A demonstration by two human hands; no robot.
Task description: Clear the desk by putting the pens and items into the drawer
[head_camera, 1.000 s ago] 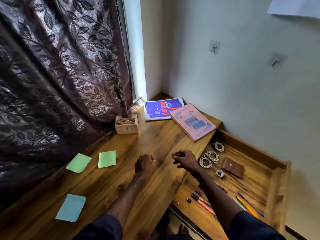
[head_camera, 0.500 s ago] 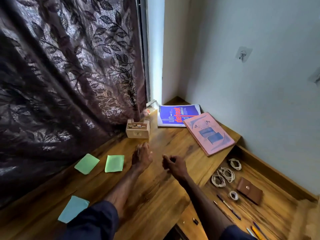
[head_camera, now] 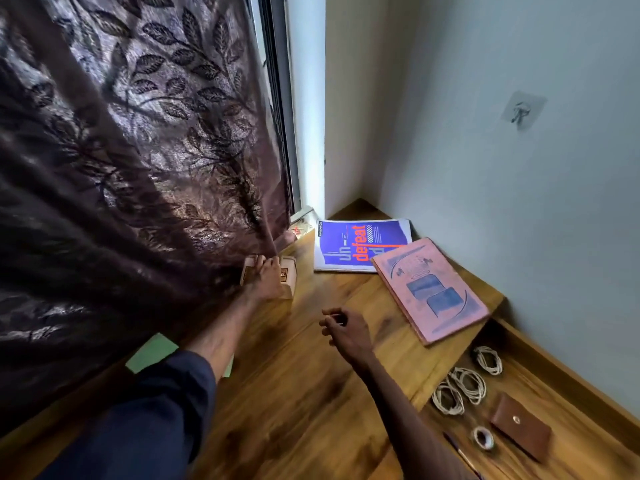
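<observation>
My left hand (head_camera: 264, 277) lies over a small wooden box (head_camera: 289, 276) at the back of the wooden desk (head_camera: 294, 393), against the curtain, fingers curled over its far top edge. My right hand (head_camera: 343, 329) hovers above the desk middle, fingers loosely curled, holding nothing. The open drawer (head_camera: 561, 382) at the lower right holds white cord coils (head_camera: 464, 386), a brown leather pouch (head_camera: 521, 431), a small tape roll (head_camera: 483, 438) and a pen (head_camera: 460, 452). A green sticky note (head_camera: 152, 353) lies on the desk beside my left forearm, partly hidden by my sleeve.
A blue book (head_camera: 360, 245) and a pink book (head_camera: 433, 289) lie in the desk's back corner, the pink one overhanging the drawer side. A dark leaf-patterned curtain (head_camera: 121, 168) hangs along the left edge. The wall (head_camera: 519, 202) with a hook closes the right.
My left hand has reached forward from the desk middle onto the wooden box. My right hand moved slightly forward. The view shifted closer and left, hiding most sticky notes and drawer pens.
</observation>
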